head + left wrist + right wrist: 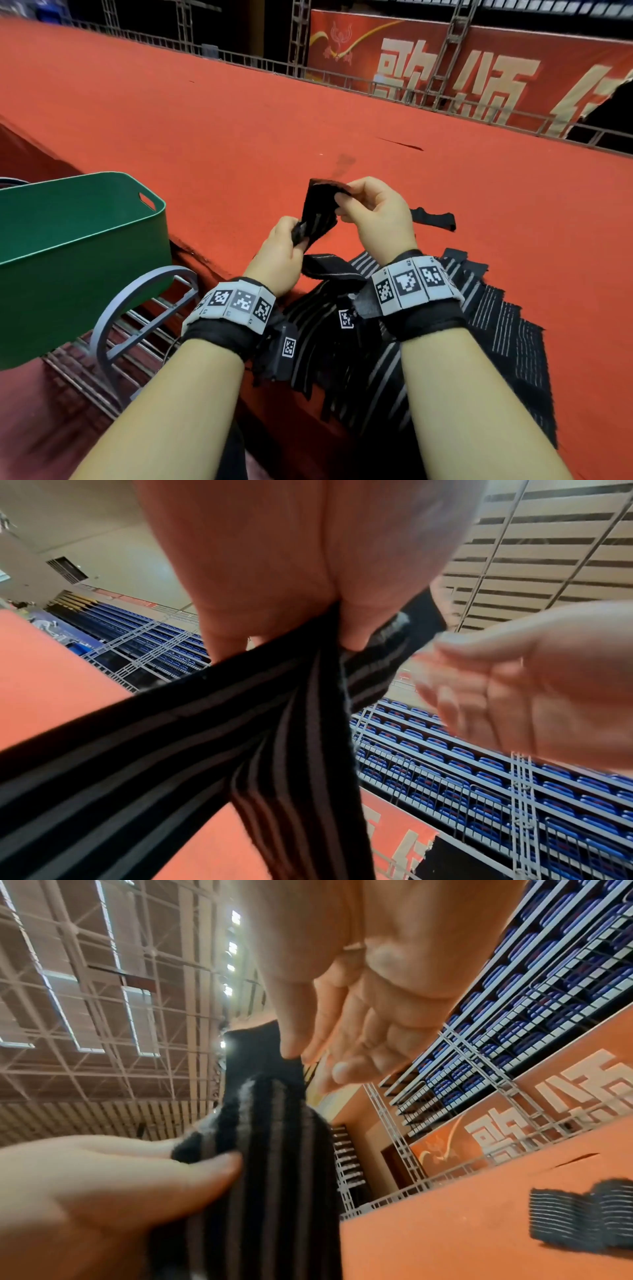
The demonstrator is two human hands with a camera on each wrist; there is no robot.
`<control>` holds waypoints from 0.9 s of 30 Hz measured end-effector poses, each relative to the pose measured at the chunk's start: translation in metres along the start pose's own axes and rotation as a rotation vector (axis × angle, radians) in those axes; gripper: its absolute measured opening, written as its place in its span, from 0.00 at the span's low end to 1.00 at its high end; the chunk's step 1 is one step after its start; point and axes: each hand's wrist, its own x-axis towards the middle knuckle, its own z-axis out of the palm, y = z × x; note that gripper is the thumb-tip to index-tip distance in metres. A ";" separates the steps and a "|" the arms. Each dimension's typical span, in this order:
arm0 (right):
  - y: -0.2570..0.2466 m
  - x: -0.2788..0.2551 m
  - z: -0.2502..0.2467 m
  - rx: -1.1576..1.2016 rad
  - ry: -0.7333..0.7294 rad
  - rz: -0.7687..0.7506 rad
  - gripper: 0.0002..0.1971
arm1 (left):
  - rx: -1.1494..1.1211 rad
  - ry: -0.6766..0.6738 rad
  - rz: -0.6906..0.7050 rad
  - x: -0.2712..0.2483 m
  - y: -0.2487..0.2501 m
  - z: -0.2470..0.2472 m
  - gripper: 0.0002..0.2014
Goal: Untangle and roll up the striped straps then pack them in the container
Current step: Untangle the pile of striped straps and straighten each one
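Pinching one end of a striped strap (317, 214) up in the air over the red worktop (239, 120), the right hand (373, 214) holds its plain black tip while the left hand (281, 255) grips the band lower down; seen from the head, the strap's long axis runs up and away from the left hand to the right, and the rest falls into the tangled pile of straps (428, 342) at the near edge, with the green container (82, 246) off to the left, apparently still without straps. At the left wrist, the thumb and fingers (219, 620) clamp the strap (205, 737), which crosses over itself just below the grip. At the right wrist, fingertips (291, 1039) nip the black end, stripes running lengthwise down toward the other hand (103, 1191); a loose strap (582, 1218) lies flat on the red surface well apart. To start the roll well, I'd say keep the band flat and taut between both hands, work out that crossing first, then turn the tip tightly onto itself with edges aligned.
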 end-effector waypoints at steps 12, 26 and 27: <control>0.005 0.048 -0.018 -0.314 -0.377 0.076 0.21 | -0.021 0.002 0.128 0.045 0.046 -0.052 0.05; -0.036 0.091 -0.014 -0.168 -0.224 0.012 0.03 | -0.077 0.022 0.091 0.073 0.088 -0.086 0.17; -0.037 0.091 -0.013 -0.161 -0.218 0.019 0.04 | -0.082 0.030 0.086 0.073 0.089 -0.086 0.17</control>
